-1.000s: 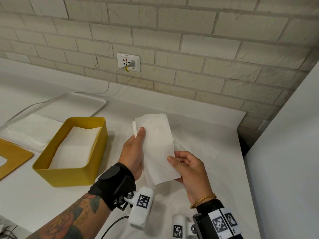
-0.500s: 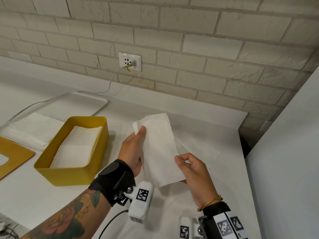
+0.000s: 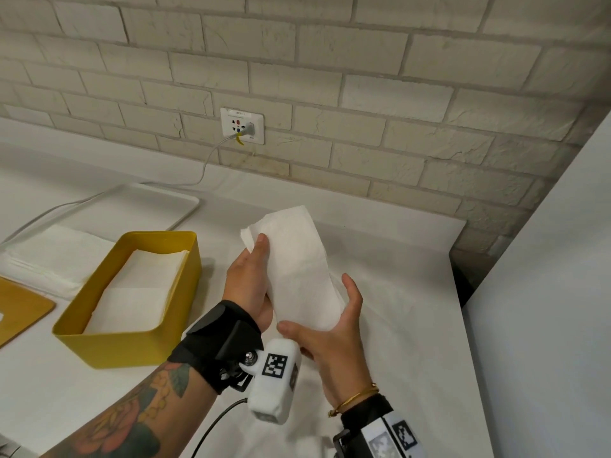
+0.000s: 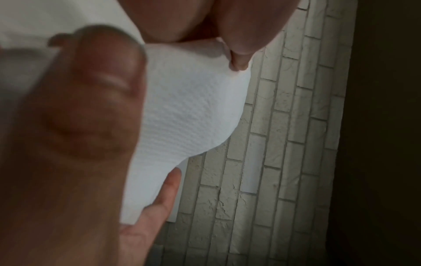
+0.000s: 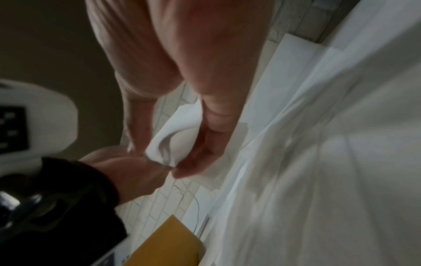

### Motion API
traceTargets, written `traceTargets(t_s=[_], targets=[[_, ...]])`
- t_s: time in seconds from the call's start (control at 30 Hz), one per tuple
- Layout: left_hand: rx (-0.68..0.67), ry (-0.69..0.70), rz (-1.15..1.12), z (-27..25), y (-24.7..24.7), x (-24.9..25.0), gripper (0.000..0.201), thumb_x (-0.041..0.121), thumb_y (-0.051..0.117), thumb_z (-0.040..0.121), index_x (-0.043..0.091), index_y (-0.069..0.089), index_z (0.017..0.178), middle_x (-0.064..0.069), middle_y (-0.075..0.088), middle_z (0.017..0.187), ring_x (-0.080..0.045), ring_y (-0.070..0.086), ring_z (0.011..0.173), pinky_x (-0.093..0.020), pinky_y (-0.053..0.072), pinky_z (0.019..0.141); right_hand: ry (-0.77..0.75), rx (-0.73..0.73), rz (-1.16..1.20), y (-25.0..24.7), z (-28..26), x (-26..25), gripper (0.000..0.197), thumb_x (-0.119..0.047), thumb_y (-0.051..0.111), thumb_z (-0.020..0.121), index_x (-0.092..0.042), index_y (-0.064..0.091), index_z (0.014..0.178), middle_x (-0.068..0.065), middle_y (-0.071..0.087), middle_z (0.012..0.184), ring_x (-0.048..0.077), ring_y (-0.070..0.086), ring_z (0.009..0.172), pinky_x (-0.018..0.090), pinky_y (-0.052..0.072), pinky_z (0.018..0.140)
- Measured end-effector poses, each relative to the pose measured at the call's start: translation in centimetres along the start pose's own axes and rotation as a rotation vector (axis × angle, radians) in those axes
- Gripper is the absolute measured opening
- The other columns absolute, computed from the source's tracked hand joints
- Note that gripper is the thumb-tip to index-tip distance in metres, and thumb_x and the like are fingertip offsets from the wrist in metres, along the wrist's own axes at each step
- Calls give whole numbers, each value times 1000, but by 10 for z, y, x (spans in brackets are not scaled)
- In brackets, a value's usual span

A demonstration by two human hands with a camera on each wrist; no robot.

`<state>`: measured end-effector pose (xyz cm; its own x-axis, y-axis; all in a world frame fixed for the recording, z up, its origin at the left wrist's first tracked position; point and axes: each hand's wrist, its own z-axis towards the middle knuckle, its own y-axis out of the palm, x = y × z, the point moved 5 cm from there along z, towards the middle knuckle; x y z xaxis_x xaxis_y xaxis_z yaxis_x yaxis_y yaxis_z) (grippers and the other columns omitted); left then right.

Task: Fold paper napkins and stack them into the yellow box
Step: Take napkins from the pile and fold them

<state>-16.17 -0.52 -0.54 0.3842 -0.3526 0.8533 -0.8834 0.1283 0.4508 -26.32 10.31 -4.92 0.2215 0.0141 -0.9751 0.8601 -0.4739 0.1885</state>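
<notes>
— Why is the folded paper napkin (image 3: 297, 269) up in the air and not flat on the white tablecloth (image 3: 396, 325)?

— I'd say so the fold can be squared off before it goes in. The left hand (image 3: 248, 285) has it along the left edge, thumb stretched up the front face near the top corner, the other fingers behind the sheet where the head view cannot show them. The left wrist view shows a fingertip pressing the napkin's edge, so the hold looks like a pinch.

— And the right hand (image 3: 327, 338)?

— It cups the lower end from beneath, thumb lying across the bottom edge, fingers curling up the right side. The right wrist view shows the layers bunched between its thumb and fingers. That closes the loose end, I think, so the layers don't fan apart.

— Where does it go?

— The yellow box (image 3: 132, 345) stands just to the left on the cloth, open, already holding a stack of folded napkins (image 3: 139, 289). The napkin in hand is near it but not over it.

— The pile further left?

— Unfolded napkins (image 3: 49, 256), lying on a white tray (image 3: 158, 200): probably the supply. A yellow lid (image 3: 20, 309) lies at the left edge, out of the way.
</notes>
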Motion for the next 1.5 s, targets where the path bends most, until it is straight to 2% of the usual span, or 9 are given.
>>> traceTargets(t_s=[0.2, 0.3, 0.43, 0.53, 0.83, 1.07, 1.23, 1.37, 1.5], targets=[[29, 48, 12, 1, 0, 3, 30, 40, 52, 105, 19, 64, 123, -6, 76, 115, -24, 72, 106, -41, 57, 92, 64, 0, 114, -8, -2, 11, 95, 8, 85, 71, -39, 41, 140, 8, 63, 125, 24, 74, 94, 41, 62, 73], [24, 67, 19, 1, -4, 7, 31, 40, 53, 104, 18, 65, 123, -5, 76, 115, -23, 73, 105, -42, 56, 94, 126, -100, 47, -16, -5, 13, 89, 7, 80, 77, -35, 35, 142, 20, 75, 93, 30, 74, 77, 41, 62, 73], [-61, 65, 48, -5, -5, 10, 34, 36, 51, 105, 13, 64, 126, -8, 76, 113, -24, 74, 104, -41, 57, 90, 23, 29, -149, -44, 7, -13, 90, -46, 94, 63, -39, 45, 139, 5, 74, 96, 21, 71, 99, 41, 57, 92], [-170, 21, 119, -14, 0, 4, 35, 35, 50, 105, 11, 65, 125, -9, 77, 112, -25, 74, 103, -40, 57, 89, -100, 54, -231, -53, 17, -51, 83, -72, 82, 54, -39, 59, 127, -5, 71, 108, 11, 66, 108, 35, 51, 97], [-295, -125, 172, -30, 16, -14, 43, 42, 40, 107, 13, 70, 117, -7, 77, 110, -19, 75, 100, -35, 53, 84, -118, 109, -71, -40, 42, -66, 6, -18, 80, 86, -14, 76, 89, 5, 77, 87, 20, 69, 83, 38, 54, 80], [-253, -177, 124, -27, 9, -19, 37, 39, 49, 105, 12, 72, 115, -6, 78, 107, -17, 76, 92, -34, 55, 82, -140, 201, -76, -48, 44, -53, 12, -22, 77, 89, -14, 77, 80, 4, 60, 71, 20, 51, 71, 37, 46, 73], [-317, -145, 187, -29, 10, -24, 34, 33, 51, 104, 10, 70, 120, -11, 76, 114, -23, 74, 100, -36, 58, 82, -153, 248, -49, -48, 45, -50, 12, -20, 78, 89, -12, 75, 98, 3, 78, 93, 21, 72, 96, 46, 55, 100], [-250, -6, 201, -23, 12, -16, 26, 21, 53, 104, 5, 68, 118, -18, 75, 112, -36, 72, 104, -48, 58, 92, -35, -25, -77, -32, 33, -44, 37, -27, 80, 86, -18, 65, 119, 2, 78, 104, 21, 75, 97, 42, 60, 89], [-220, 107, 190, -16, 12, 6, 23, 21, 55, 103, 8, 70, 114, -15, 76, 109, -32, 72, 101, -48, 58, 91, 42, -220, -259, -21, 18, -21, 29, -18, 78, 88, -20, 72, 117, -2, 78, 110, 18, 74, 104, 45, 56, 99]])
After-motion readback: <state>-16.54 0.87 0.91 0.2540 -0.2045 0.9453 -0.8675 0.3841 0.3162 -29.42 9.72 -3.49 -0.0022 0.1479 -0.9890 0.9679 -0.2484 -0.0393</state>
